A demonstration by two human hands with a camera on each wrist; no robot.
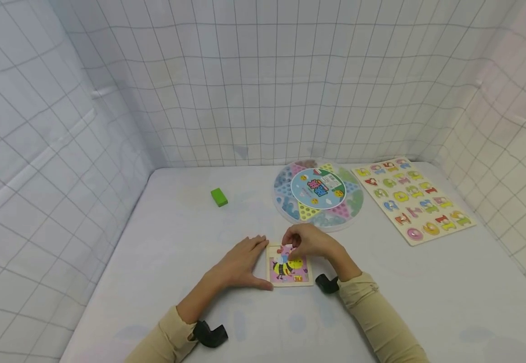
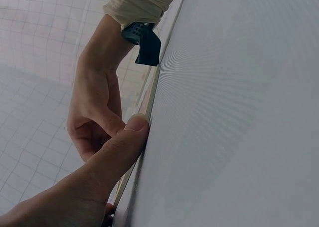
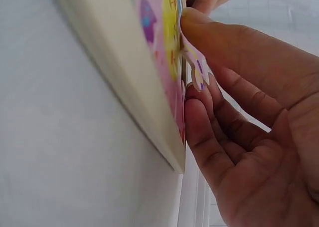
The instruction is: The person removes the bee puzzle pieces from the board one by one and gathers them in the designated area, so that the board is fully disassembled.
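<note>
A small square wooden jigsaw puzzle with a yellow-and-black bee picture (image 1: pixel 284 272) lies on the table in front of me. Along its left side rests my left hand (image 1: pixel 240 262), thumb at the near corner and fingertips at the far corner. In the left wrist view the left thumb (image 2: pixel 122 144) presses against the board's edge. My right hand (image 1: pixel 310 241) pinches a pink puzzle piece (image 1: pixel 285 250) over the puzzle's upper part. The right wrist view shows that piece (image 3: pixel 197 67) tilted between thumb and fingers, close to the board's surface (image 3: pixel 172 52).
Beyond the puzzle lies a round game board with a star pattern (image 1: pixel 353 194). A wooden number board (image 1: pixel 419 201) with colourful pieces sits at the right. Far left of the hands is a green block (image 1: pixel 219 197). Checked cloth walls (image 1: pixel 263 101) enclose the table on three sides.
</note>
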